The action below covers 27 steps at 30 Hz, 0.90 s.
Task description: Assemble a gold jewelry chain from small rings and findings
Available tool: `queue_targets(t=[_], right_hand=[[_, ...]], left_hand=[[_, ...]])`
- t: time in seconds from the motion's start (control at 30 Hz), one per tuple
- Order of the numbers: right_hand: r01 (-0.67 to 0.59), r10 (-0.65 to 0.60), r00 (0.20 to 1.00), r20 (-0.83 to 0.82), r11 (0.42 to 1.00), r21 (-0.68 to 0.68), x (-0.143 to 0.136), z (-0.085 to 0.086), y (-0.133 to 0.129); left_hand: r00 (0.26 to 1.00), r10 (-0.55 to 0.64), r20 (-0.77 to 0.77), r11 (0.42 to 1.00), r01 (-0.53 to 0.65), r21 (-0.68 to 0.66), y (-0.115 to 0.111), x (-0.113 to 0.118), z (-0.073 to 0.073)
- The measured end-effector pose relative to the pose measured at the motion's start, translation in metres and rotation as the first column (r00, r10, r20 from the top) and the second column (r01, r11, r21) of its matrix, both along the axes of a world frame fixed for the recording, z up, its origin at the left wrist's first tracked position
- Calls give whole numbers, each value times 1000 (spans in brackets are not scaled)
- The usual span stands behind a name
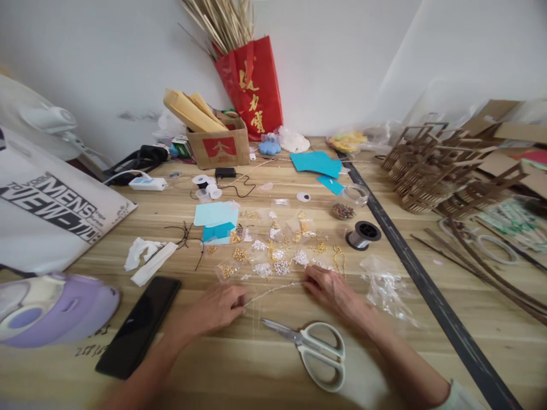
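Note:
A thin beaded chain stretches between my two hands, just above the wooden table. Its left end is pinched in the fingers of my left hand. My right hand has its fingers closed at the other end, beside the piles of silver beads. White-handled scissors lie just below the chain, blades pointing left. Small heaps of silver beads and gold beads are spread beyond my hands, some on little clear bags. A gold chain loop rests past my right hand.
To the left are a black phone, a purple-and-white appliance and white strips. A wire spool and a crumpled clear bag lie right. Woven wooden baskets, a cardboard box and a red bag stand farther back.

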State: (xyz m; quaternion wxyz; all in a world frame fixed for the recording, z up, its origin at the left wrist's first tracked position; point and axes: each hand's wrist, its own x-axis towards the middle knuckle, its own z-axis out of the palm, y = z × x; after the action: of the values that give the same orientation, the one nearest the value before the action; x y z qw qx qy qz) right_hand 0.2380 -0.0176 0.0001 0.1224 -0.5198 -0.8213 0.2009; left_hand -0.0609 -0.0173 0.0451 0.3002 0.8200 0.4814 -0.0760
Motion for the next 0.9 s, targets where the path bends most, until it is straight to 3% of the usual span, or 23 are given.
queue_targets(t=[0.13,0.27,0.5,0.77,0.9], right_hand=[[6,-6,1000,1,1000,-4,-1,5,-2],[-4,4,1000,-6,999,-33,1,7,-1],[-46,41,997,-73,996,-70,8,10,3],[7,-9,999,-32,997,-73,4,16,2],[12,-15,999,-35,997,-73,3,16,2]], left_hand=[[1000,2,-18,1000,-2,-3,-4,-5,-1],[999,-9,-40,996,13,85,-2,-8,7],[998,-60,26,972,52,230,10,24,29],[973,-191,128,947,148,286,27,72,16],[967,-217,134,944,172,283,30,88,2]])
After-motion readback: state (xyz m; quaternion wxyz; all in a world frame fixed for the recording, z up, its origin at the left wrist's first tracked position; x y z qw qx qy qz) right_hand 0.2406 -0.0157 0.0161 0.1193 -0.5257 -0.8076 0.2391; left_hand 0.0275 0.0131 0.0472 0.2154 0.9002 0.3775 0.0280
